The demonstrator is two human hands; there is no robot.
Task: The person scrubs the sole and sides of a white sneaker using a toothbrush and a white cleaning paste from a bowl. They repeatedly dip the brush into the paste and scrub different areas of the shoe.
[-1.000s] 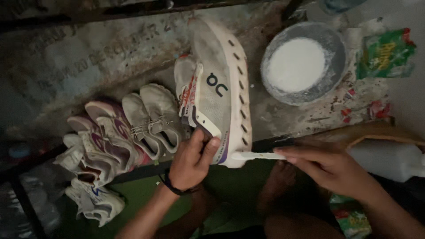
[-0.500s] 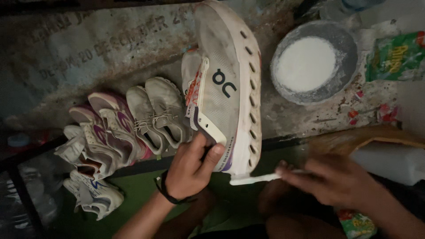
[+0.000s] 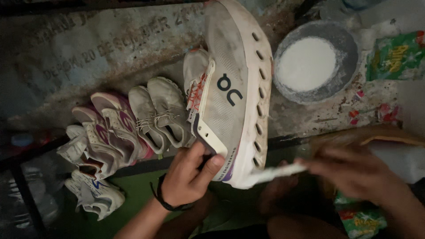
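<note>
Shoe held up over the slab

Left hand (image 3: 188,177) grips the shoe (image 3: 232,93) at its heel; right hand (image 3: 354,170), blurred, pinches a white brush (image 3: 276,172) touching the heel; bowl (image 3: 315,62) right of the shoe.

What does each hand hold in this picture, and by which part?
The left hand grips the pale shoe at its heel end. The blurred right hand holds a white brush by its handle.

Right hand (image 3: 354,172): motion-blurred, grip unclear. White brush (image 3: 274,173): handle hidden in that hand. Pale running shoe (image 3: 234,88): toe cut by top edge. Green packet (image 3: 361,219): cropped at bottom edge
</note>
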